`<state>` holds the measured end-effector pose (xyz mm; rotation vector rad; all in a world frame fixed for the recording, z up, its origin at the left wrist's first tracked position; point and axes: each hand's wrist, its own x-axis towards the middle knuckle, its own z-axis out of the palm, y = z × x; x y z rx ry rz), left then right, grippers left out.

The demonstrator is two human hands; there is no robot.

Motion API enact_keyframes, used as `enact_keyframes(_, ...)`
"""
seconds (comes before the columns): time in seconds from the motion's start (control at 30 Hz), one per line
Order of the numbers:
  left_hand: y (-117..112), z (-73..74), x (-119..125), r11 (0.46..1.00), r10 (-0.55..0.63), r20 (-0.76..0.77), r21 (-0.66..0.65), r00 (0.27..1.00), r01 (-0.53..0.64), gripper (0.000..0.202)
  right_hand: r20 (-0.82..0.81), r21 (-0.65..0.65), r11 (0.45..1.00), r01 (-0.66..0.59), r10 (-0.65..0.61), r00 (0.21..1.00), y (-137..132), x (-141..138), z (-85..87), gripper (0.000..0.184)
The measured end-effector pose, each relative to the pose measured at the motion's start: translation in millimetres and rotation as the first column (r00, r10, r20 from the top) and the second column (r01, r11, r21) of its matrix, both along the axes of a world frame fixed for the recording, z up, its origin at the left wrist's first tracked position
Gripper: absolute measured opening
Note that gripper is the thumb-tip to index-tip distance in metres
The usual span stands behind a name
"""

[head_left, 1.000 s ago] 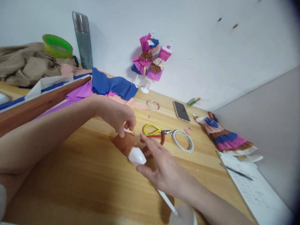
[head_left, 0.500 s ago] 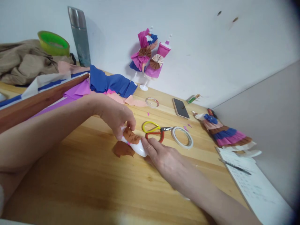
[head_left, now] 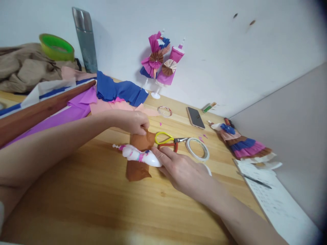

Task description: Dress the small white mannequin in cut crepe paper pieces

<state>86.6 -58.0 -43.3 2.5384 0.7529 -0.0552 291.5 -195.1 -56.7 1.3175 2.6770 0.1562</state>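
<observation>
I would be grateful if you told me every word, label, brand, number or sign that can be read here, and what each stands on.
None can be read.
Paper: rows of dark marks, perhaps handwriting, too small and blurred to read.
Bottle: no legible lettering.
Phone: dark screen, no readable text.

glossy white plastic mannequin (head_left: 152,160), matt brown paper (head_left: 137,171), smooth wood tabletop (head_left: 102,207), shiny metal bottle top (head_left: 82,19)
</observation>
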Motion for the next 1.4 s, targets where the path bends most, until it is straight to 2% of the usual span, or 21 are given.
enact_keyframes(0.1,6,-10.7,0,0.998,0.045,0.007,-0.039,0.999,-0.045,0.016,-0.044,-0.013,1.0,-0.026,0.025,0.999,-3,4,0.7,0.067)
enact_keyframes(0.2,8,-17.1,1,0.99,0.037,-0.002,-0.135,0.999,-0.036,0.015,-0.233,-0.011,0.998,-0.068,0.064,0.97,-3,8,0.7,0.061)
enact_keyframes(0.27,8,-18.9,2,0.982,0.016,-0.006,-0.188,1.0,-0.017,0.013,-0.352,-0.015,0.999,-0.049,0.041,0.935,0,10,-0.9,0.054)
enact_keyframes(0.33,8,-19.6,3,0.98,0.003,-0.007,-0.198,1.0,-0.004,0.01,-0.404,-0.025,0.999,-0.023,0.011,0.915,5,9,-3.4,0.047)
enact_keyframes(0.47,8,-20.8,3,0.985,-0.008,0.004,-0.174,1.0,0.008,0.009,-0.307,-0.048,0.998,0.031,-0.044,0.951,13,8,-9.1,0.052)
enact_keyframes(0.53,8,-21.4,2,0.98,-0.008,0.011,-0.196,1.0,0.01,0.011,-0.22,-0.042,0.997,0.059,-0.067,0.973,14,9,-11.4,0.059)
enact_keyframes(0.6,8,-22.1,2,0.976,-0.009,0.012,-0.216,1.0,0.011,0.014,-0.179,-0.024,0.998,0.062,-0.065,0.982,14,9,-13.3,0.058)
enact_keyframes(0.73,8,-22.7,3,0.983,-0.04,0.032,-0.179,0.999,0.046,0.013,-0.176,0.008,0.998,0.066,-0.064,0.982,15,9,-15.9,0.051)
enact_keyframes(0.97,8,-21.8,5,0.986,-0.059,0.01,-0.157,0.998,0.06,0.011,-0.151,0.029,0.996,0.088,-0.082,0.985,17,8,-16.7,0.052)
enact_keyframes(1.13,7,-20.8,5,0.989,-0.055,-0.008,-0.137,0.998,0.053,0.01,-0.129,0.044,0.999,0.024,-0.018,0.992,12,7,-9.6,0.053)
enact_keyframes(1.23,6,-18.8,5,0.991,-0.053,-0.009,-0.122,0.999,0.051,0.011,-0.189,0.089,0.996,-0.016,0.033,0.981,9,5,-6.5,0.046)
enact_keyframes(1.4,2,-14.3,5,0.987,-0.025,-0.035,-0.162,0.999,0.019,0.011,-0.239,0.069,0.994,-0.082,0.096,0.966,10,2,-9.6,0.038)
